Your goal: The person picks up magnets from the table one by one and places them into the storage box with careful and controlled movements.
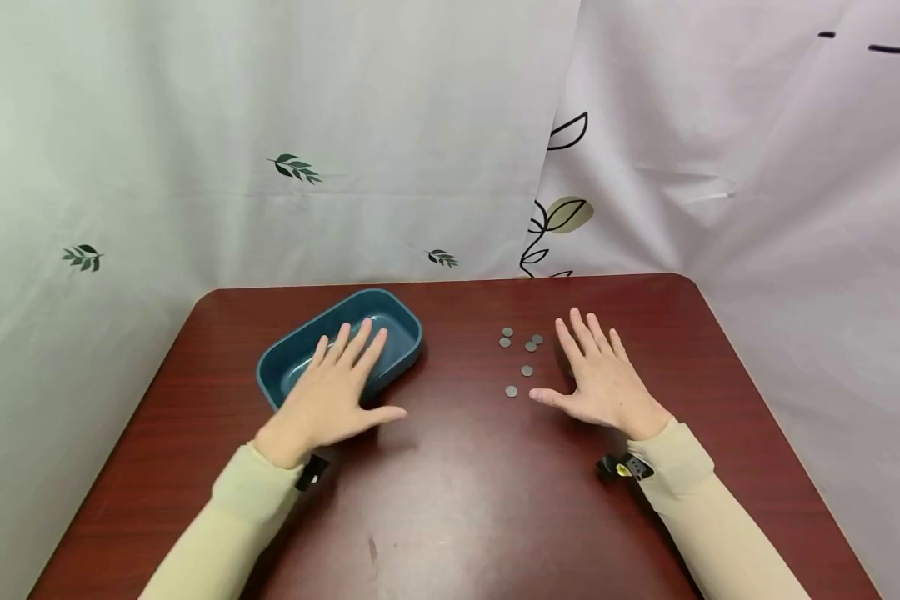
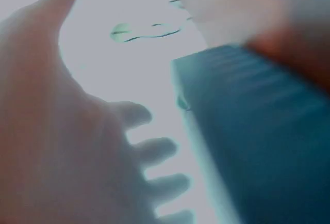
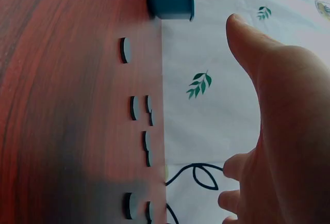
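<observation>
A blue rectangular tray (image 1: 273, 367) with rounded corners lies at the back left of the table. My left hand (image 1: 326, 408) is spread above its near side, fingers straight and holding nothing; the left wrist view shows the tray's wall (image 2: 258, 131) beside it. Right of the middle, several small round grey discs (image 1: 527, 371) lie flat on the table. Just right of these my right hand (image 1: 600, 379) is held with spread fingers, nothing in its grasp. In the right wrist view more discs (image 3: 130, 206) appear, some of which the hand hides from the head view.
The reddish-brown wooden table (image 1: 450, 500) has rounded far corners. A white curtain (image 1: 390, 125) with leaf prints hangs behind it and along both sides. A small dark device (image 1: 622, 468) is strapped at the right wrist, another (image 1: 312, 472) at the left.
</observation>
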